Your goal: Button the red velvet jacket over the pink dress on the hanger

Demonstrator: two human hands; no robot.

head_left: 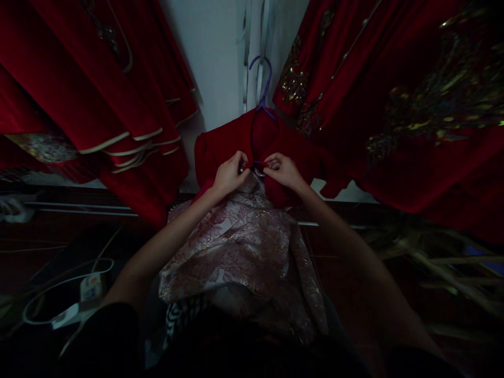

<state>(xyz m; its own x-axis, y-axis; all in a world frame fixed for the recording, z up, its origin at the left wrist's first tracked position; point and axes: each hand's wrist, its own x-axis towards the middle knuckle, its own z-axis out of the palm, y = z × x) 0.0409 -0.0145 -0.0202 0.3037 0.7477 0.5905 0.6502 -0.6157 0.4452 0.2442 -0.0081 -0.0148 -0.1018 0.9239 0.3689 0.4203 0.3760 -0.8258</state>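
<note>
Basically, a short red garment hangs mid-view on a purple hanger, front facing the wearer, neckline gaping around the hook's base. Both hands are at its front edges, just below the neck: left hand pinches the left-side edge between thumb and fingers, right hand does the same on the other edge, fingertips pressed together, a narrow gap between the two hands. Small shiny bits show by the fingertips; fastener or nail decoration, can't tell.

Handling: looks light and soft, probably floppy, not very slippery; the front edges should give a firm pinch, the shoulders ride on the hanger. Any trim could snag.

Directly below, a shiny patterned cloth spreads in folds toward the wearer; too dark to tell whether it joins the red piece. Looks smoother, likely slippery, creases easily. Striped cloth pokes out under its left side.

Containers: none identifiable; a pale bundle far left may be a bag, contents unreadable.

Further out: red drapes of clothing with pale edging on the left, red clothing with gold beadwork on the right, white wall behind, white cable lower left.
</note>
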